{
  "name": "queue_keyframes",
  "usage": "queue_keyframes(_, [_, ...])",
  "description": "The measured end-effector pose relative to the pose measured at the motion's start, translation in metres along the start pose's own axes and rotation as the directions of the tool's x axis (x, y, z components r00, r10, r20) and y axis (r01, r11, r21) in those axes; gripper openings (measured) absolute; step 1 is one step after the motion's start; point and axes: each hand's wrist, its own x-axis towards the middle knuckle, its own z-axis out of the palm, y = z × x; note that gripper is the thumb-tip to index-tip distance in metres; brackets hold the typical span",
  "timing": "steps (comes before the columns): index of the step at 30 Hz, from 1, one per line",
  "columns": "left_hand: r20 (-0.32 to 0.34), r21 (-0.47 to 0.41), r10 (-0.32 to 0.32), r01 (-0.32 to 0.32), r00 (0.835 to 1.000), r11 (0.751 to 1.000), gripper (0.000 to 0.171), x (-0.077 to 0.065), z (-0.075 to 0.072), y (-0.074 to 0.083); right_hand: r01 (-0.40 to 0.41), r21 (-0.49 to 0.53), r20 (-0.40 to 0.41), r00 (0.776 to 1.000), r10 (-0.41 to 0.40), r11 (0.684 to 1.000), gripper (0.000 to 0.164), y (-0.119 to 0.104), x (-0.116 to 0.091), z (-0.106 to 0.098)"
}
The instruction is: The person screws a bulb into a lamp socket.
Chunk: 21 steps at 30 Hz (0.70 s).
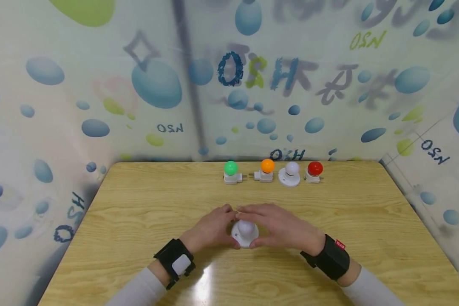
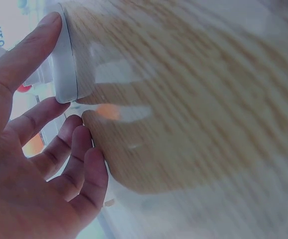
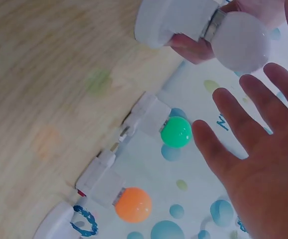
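A white bulb (image 1: 246, 228) sits in a round white lamp holder (image 1: 245, 242) on the wooden table, between both hands. My left hand (image 1: 214, 227) grips the holder's base from the left; in the left wrist view its thumb (image 2: 39, 45) lies along the base (image 2: 65, 64) and the index fingertip is at the opposite edge. My right hand (image 1: 281, 225) arches around the right side with fingers relaxed. In the right wrist view those fingers (image 3: 238, 119) are spread beside the bulb (image 3: 240, 42), with a gap from the index and middle fingers to the glass.
Along the table's back edge stand a green bulb (image 1: 230, 167) and an orange bulb (image 1: 267, 165) in plug-in sockets, another white bulb (image 1: 292, 168) on a round holder, and a red bulb (image 1: 315, 168) in a socket. A printed curtain (image 1: 157, 140) hangs behind the table (image 1: 145, 199).
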Motion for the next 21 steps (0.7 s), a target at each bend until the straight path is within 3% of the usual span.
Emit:
queue_keyframes(7, [-0.002,-0.001,0.006,-0.006,1.0,1.0,0.074,-0.001,-0.002,0.001,-0.013,-0.012,0.048,0.999,0.014,1.0,0.07,0.0,0.0,0.006])
queue_keyframes(14, [-0.002,0.015,0.005,-0.005,1.0,1.0,0.083,0.0,-0.001,0.001,0.021,-0.016,0.0,1.0,-0.021,1.0,0.053,0.001,0.0,0.011])
queue_keyframes(21, [-0.013,0.024,0.017,-0.017,1.0,1.0,0.069,0.0,0.0,0.0,0.01,-0.006,-0.054,0.998,-0.01,1.0,0.046,0.0,0.001,0.015])
